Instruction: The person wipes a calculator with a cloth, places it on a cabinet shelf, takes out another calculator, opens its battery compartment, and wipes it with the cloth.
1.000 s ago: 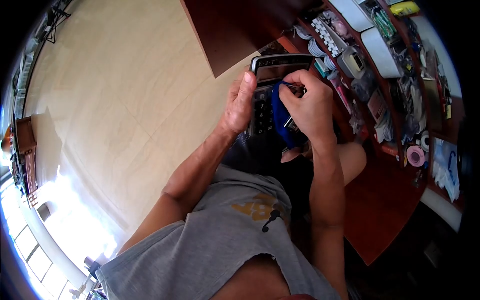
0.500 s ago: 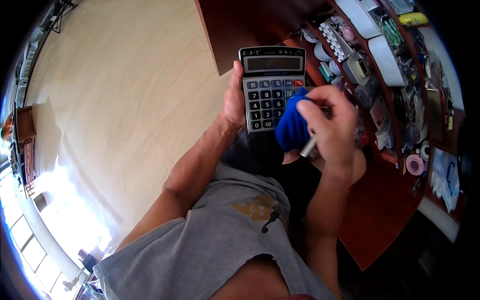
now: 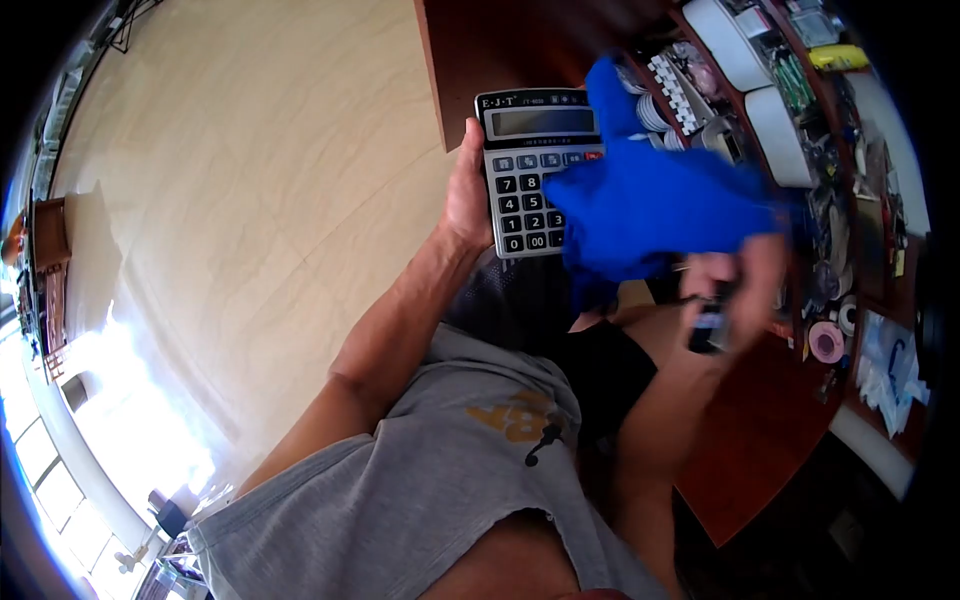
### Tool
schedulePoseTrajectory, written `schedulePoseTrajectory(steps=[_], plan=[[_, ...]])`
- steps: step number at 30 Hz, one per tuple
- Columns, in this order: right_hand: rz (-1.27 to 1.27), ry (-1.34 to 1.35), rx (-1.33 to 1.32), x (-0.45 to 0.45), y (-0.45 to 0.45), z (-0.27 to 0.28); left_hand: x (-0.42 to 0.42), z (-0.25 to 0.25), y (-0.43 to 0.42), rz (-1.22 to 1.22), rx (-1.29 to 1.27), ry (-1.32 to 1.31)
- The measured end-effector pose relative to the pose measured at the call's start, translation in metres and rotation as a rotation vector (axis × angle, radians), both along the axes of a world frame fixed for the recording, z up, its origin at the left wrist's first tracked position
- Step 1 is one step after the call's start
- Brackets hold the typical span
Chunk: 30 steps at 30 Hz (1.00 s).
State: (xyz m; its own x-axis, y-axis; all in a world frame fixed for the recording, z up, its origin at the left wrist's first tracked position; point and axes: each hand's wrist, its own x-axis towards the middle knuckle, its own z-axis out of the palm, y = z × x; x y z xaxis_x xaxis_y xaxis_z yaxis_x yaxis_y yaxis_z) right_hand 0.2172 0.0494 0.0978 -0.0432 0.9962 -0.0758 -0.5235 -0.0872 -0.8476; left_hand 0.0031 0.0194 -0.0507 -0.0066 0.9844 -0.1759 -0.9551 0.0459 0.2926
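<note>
My left hand (image 3: 468, 195) is closed on the left edge of a grey calculator (image 3: 526, 190) with black keys, its display facing up toward me. A bright blue cloth (image 3: 665, 205) spreads over the calculator's right-hand keys and out to the right. My right hand (image 3: 745, 295), blurred by motion, grips the cloth at its lower right end. A short dark stick-like item with a pale end (image 3: 708, 328) pokes out of the same hand; its kind is unclear. The cloth hides part of the keypad.
Shelves (image 3: 790, 165) crowded with small goods run along the right, with white bins (image 3: 730, 45) and a pink tape roll (image 3: 827, 342). A dark red-brown wooden panel (image 3: 500, 50) stands beyond the calculator. Pale floor (image 3: 270, 150) stretches out on the left.
The blue cloth, bunched small over the lower right keys before, has unfurled wide. My right hand has moved right and slightly down with it. My left hand still holds the calculator.
</note>
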Motion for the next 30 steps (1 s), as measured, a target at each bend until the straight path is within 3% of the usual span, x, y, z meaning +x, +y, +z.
schedulePoseTrajectory(steps=[1, 3, 6, 8, 10, 13, 17, 27, 30], plan=[[0.122, -0.2, -0.048, -0.003, -0.004, -0.017, -0.001, 0.003, -0.001, 0.002, 0.005, -0.004], [0.145, -0.212, -0.121, -0.015, -0.008, -0.058, -0.003, -0.003, -0.002, 0.008, -0.013, 0.016], [0.263, -0.471, -0.175, -0.019, -0.008, -0.088, -0.001, -0.012, 0.0, -0.012, -0.019, -0.021], [0.315, -0.721, 0.054, -0.039, -0.011, -0.08, 0.002, -0.01, -0.004, -0.016, -0.087, 0.122], [0.217, -1.048, 0.675, -0.055, -0.003, -0.072, 0.004, -0.009, -0.006, -0.008, -0.09, 0.127], [0.155, -1.099, 0.846, -0.069, 0.007, -0.084, 0.007, -0.012, -0.006, 0.082, -0.089, 0.233], [0.182, -1.306, 0.839, -0.075, 0.01, -0.076, 0.008, -0.002, -0.009, 0.131, -0.093, 0.392], [0.182, -1.23, 0.886, -0.073, 0.011, -0.081, 0.011, 0.019, -0.017, 0.13, -0.139, 0.458], [0.137, -1.289, 0.907, -0.079, 0.008, -0.075, 0.014, 0.024, -0.018, 0.18, -0.104, 0.661]])
